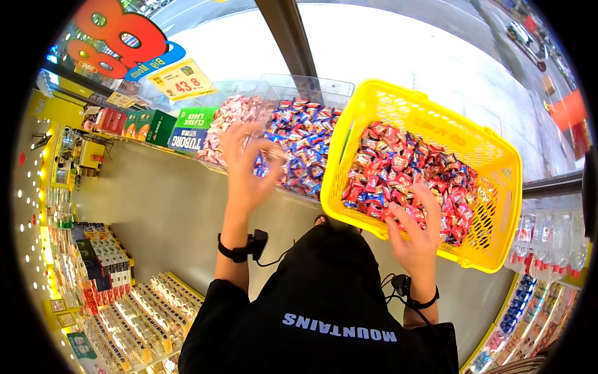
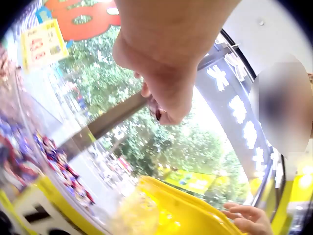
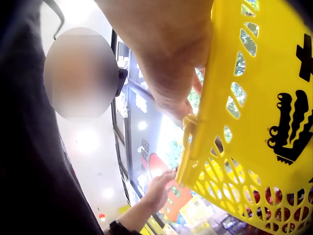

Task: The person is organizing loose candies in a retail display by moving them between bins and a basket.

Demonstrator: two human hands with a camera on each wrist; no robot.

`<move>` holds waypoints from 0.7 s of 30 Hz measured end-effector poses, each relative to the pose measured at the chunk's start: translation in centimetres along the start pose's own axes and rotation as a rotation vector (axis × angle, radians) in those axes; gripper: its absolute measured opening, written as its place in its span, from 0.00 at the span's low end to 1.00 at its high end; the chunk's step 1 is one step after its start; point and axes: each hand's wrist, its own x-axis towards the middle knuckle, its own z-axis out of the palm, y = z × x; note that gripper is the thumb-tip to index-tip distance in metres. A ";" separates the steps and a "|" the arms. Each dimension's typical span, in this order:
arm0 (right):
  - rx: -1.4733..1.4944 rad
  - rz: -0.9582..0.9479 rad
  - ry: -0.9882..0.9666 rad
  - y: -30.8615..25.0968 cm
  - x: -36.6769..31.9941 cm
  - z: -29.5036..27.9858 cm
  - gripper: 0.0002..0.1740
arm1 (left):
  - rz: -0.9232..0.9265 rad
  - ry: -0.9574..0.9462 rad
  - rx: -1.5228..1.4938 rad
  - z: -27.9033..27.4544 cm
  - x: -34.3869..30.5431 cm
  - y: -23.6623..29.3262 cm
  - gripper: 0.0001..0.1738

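My left hand (image 1: 244,171) is raised over the near edge of a clear bin of blue and red wrapped candies (image 1: 302,134). Its thumb and fingers are bent toward each other, and a small dark red wrapped candy (image 2: 158,115) shows between the fingertips in the left wrist view. My right hand (image 1: 416,240) is over the near rim of a yellow plastic basket (image 1: 498,156), thumb and fingers apart, fingertips just above the candies. Mostly red wrapped candies (image 1: 405,171) fill the basket's bottom in a heap.
Pale pink wrapped candies (image 1: 233,118) lie in a bin farther left, beside a green and blue Tuborg box (image 1: 192,128). A price card (image 1: 182,81) stands behind. The window glass lies beyond the bins. Shelves (image 1: 140,311) of packaged goods stand at lower left.
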 end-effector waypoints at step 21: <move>-0.331 0.105 -0.059 -1.3 0.3 1.6 0.22 | -0.211 0.096 0.273 -1.0 -2.8 -15.5 0.19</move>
